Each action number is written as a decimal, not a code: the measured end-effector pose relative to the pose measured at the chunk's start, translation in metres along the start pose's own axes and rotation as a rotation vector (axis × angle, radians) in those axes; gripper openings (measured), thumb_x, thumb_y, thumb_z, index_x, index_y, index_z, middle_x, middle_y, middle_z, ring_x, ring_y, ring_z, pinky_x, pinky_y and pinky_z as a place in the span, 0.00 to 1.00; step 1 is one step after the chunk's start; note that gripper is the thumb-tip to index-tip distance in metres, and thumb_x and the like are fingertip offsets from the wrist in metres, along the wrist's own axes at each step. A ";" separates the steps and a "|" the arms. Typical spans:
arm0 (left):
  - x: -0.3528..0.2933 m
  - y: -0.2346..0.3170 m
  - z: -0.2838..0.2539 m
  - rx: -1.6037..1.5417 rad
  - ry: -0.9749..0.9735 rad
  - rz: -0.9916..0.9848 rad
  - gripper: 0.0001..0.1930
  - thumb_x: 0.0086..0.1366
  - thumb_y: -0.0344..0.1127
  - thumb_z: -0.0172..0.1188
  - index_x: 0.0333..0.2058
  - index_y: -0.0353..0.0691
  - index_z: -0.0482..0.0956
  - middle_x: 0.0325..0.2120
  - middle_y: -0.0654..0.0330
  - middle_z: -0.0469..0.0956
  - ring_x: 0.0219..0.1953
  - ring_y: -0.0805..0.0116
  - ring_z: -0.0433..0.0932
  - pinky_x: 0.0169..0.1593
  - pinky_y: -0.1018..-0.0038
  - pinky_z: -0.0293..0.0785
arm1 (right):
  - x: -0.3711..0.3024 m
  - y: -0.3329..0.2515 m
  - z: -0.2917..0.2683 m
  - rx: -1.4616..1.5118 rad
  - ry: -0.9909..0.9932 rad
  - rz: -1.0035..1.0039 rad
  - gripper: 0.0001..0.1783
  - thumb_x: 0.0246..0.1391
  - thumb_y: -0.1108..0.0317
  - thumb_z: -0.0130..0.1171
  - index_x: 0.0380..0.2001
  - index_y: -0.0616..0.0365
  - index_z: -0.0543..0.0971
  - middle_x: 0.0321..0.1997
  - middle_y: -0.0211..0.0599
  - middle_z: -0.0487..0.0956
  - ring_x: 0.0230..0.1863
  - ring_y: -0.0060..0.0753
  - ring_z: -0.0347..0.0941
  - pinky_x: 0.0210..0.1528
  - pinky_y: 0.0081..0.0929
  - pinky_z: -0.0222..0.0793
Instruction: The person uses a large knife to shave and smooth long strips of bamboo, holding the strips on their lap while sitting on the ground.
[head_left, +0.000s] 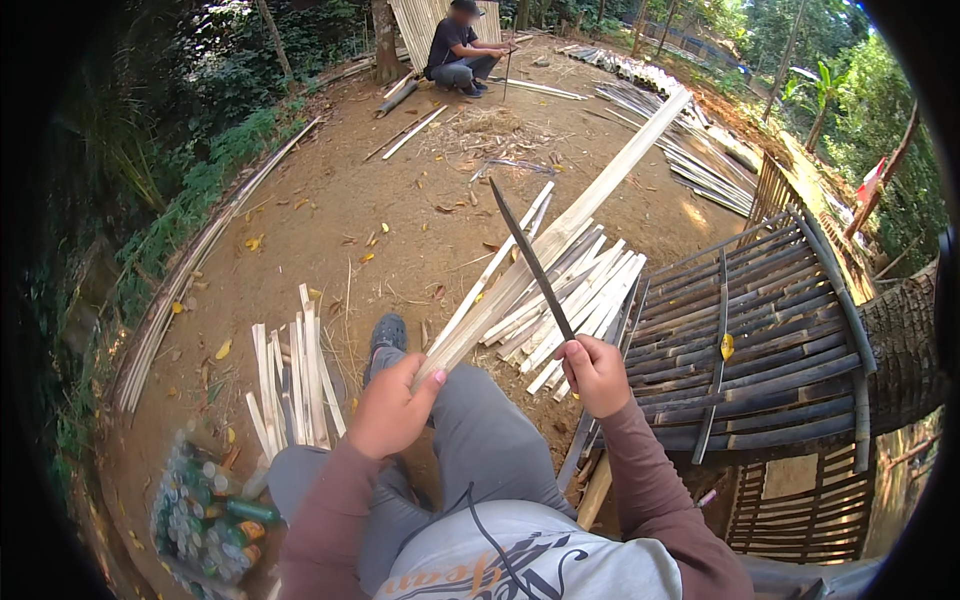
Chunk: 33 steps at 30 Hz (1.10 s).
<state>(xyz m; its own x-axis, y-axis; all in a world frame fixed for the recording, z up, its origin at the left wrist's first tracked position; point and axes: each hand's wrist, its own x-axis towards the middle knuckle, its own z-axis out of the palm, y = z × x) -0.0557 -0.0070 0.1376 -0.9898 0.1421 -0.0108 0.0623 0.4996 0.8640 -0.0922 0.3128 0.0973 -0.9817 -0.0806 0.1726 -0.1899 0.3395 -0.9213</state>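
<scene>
**Outdoors on bare brown earth [310, 240], gripping a dark blade [535, 267] and a pale strip [600, 190]**

Dressed in a grey printed shirt [480, 545], grey trousers [490, 415] and brown sleeves. Holding the pale strip near its lower end in the left hand [393, 408], with fingers wrapped round and thumb on top. Slanting away from there, up and to the right, well beyond the knees. Clasping the dark blade at its near end in the right hand [597, 375], with fingers curled tight. Pointing it up and to the left, across the front of the strip as seen here; cannot tell whether touching it.

At lower left, lying in a heap: clear and green bottles [205, 510]. Just above, fanned out on the ground: a smaller bundle of strips [290, 385]. Beyond the right knee, partly hidden by blade and strip: a larger pile of strips [575, 305]. Just beside, on the right: a slatted rack of dark poles [665, 375], with a yellow leaf [727, 347] on it. Farther off, at upper right: scattered long poles [705, 170]. At the top, crouching before a pale slatted panel [415, 30]: a co-worker [455, 55] in dark clothes, with a thin upright stick [508, 75] at hand. Behind, all around: trees and dense greenery [190, 60].
</scene>
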 end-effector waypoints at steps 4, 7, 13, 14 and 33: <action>-0.008 0.003 0.005 0.257 0.216 0.120 0.14 0.75 0.44 0.60 0.44 0.38 0.81 0.26 0.45 0.81 0.32 0.41 0.83 0.36 0.53 0.76 | -0.003 -0.015 0.007 -0.207 0.065 -0.071 0.21 0.67 0.53 0.63 0.37 0.64 0.83 0.23 0.44 0.78 0.25 0.38 0.74 0.33 0.37 0.70; -0.015 0.011 0.006 0.563 0.352 0.159 0.12 0.73 0.44 0.62 0.40 0.40 0.80 0.24 0.48 0.81 0.28 0.41 0.82 0.32 0.51 0.76 | -0.007 -0.026 0.017 -0.372 0.081 -0.105 0.22 0.62 0.50 0.68 0.36 0.62 0.82 0.26 0.50 0.79 0.28 0.52 0.78 0.34 0.41 0.72; -0.032 0.015 0.003 0.713 0.291 0.136 0.12 0.71 0.44 0.65 0.36 0.41 0.80 0.21 0.46 0.80 0.25 0.41 0.81 0.29 0.51 0.74 | -0.012 -0.010 0.029 -0.483 0.005 -0.124 0.26 0.61 0.43 0.67 0.37 0.60 0.83 0.28 0.50 0.82 0.32 0.58 0.81 0.37 0.46 0.75; -0.034 0.012 0.004 0.738 0.276 0.124 0.12 0.71 0.44 0.65 0.35 0.41 0.80 0.21 0.47 0.79 0.25 0.41 0.81 0.29 0.51 0.74 | -0.011 -0.010 0.030 -0.490 -0.007 -0.100 0.29 0.62 0.40 0.66 0.36 0.61 0.84 0.28 0.52 0.82 0.32 0.59 0.81 0.37 0.47 0.76; -0.077 -0.076 0.077 0.822 -0.068 0.014 0.13 0.72 0.45 0.61 0.33 0.43 0.77 0.22 0.53 0.82 0.25 0.48 0.84 0.29 0.54 0.78 | -0.066 0.168 0.039 -0.684 -0.098 0.440 0.39 0.72 0.32 0.43 0.41 0.57 0.88 0.41 0.58 0.86 0.46 0.63 0.83 0.53 0.54 0.76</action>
<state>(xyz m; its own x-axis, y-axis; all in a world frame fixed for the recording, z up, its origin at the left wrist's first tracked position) 0.0258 0.0100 0.0339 -0.9799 0.1913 -0.0564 0.1747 0.9596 0.2204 -0.0586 0.3384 -0.0826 -0.9688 0.1223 -0.2156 0.2136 0.8534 -0.4755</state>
